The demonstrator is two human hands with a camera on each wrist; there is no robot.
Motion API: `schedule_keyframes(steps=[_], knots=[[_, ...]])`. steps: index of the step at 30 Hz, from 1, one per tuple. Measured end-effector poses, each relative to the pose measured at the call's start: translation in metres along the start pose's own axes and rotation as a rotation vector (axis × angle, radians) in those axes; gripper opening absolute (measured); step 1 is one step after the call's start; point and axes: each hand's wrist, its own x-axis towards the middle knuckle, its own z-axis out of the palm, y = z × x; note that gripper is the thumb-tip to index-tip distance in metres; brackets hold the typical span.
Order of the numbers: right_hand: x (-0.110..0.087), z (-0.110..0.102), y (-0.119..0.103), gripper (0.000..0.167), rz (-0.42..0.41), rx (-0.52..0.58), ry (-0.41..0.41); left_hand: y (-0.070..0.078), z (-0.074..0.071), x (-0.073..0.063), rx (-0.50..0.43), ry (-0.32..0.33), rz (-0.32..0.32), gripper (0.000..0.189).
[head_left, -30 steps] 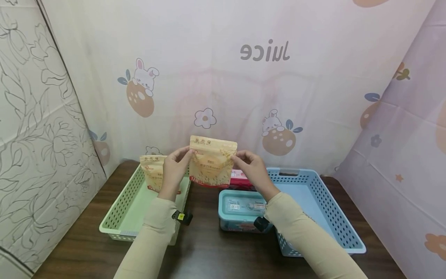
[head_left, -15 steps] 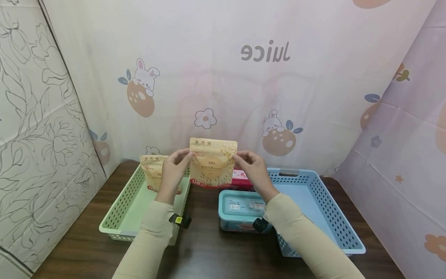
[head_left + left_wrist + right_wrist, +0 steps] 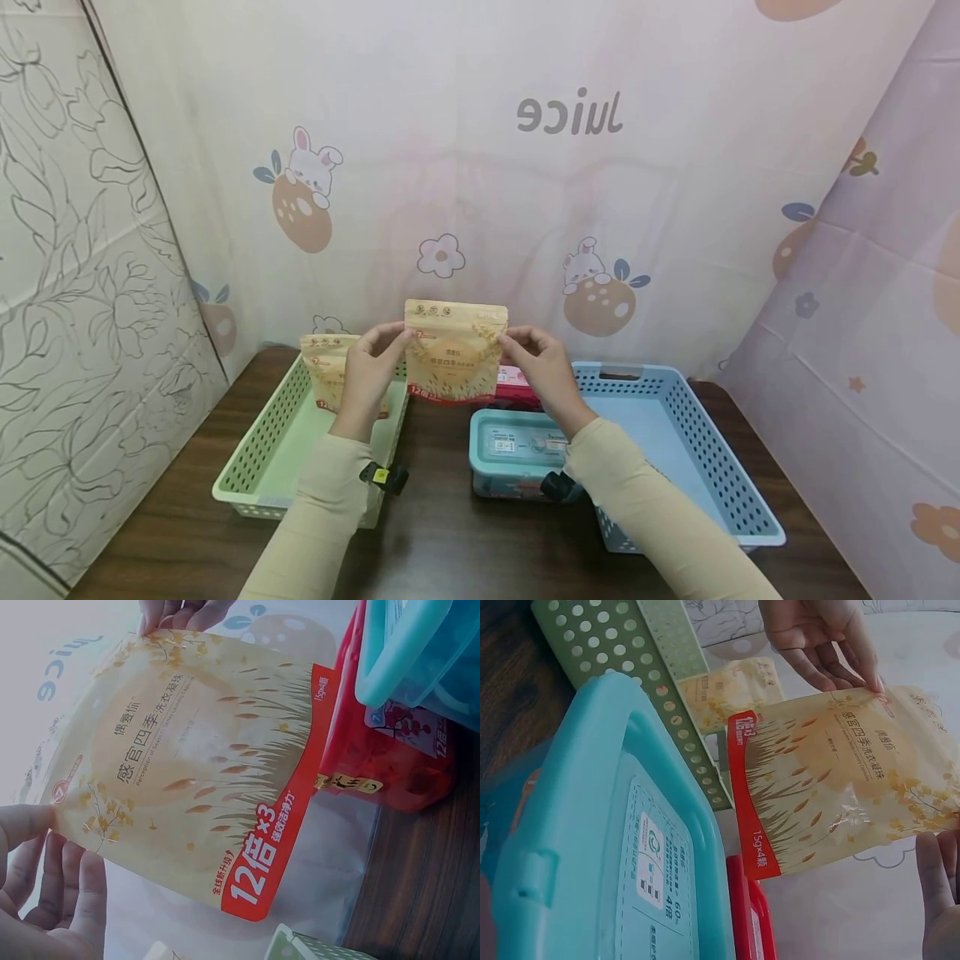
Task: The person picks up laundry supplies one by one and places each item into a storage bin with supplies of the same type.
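Note:
A yellow laundry-capsule pouch (image 3: pixel 454 354) with a red bottom band is held up, front facing me, above the back of the table. My left hand (image 3: pixel 372 371) pinches its left edge between thumb and fingers. On the opposite edge my right hand (image 3: pixel 546 367) pinches it the same way. The left wrist view shows the printed front of the pouch (image 3: pixel 187 772) spread flat between both hands. A second yellow pouch (image 3: pixel 330 371) of the same print stands in the green basket (image 3: pixel 258 450), partly hidden behind my left hand.
Right of the middle stands a box with a teal lid (image 3: pixel 517 442), with a red box (image 3: pixel 517 387) behind it. A blue basket (image 3: pixel 705 433) lies at the right, partly covered by my right sleeve. The dark wooden table (image 3: pixel 450 550) meets a printed curtain (image 3: pixel 480 183) at the back.
The pouch has sunk slightly and shifted a touch left, its face now more upright. Both hands keep their pinch. The baskets and boxes stay in place.

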Motion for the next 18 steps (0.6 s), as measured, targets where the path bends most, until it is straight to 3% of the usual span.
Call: schedule_keyframes(steps=[18], knots=[[-0.002,0.015,0.002,0.028,0.006,0.007,-0.015,-0.004,-0.014,-0.001,-0.023,0.013,-0.009,0.04]])
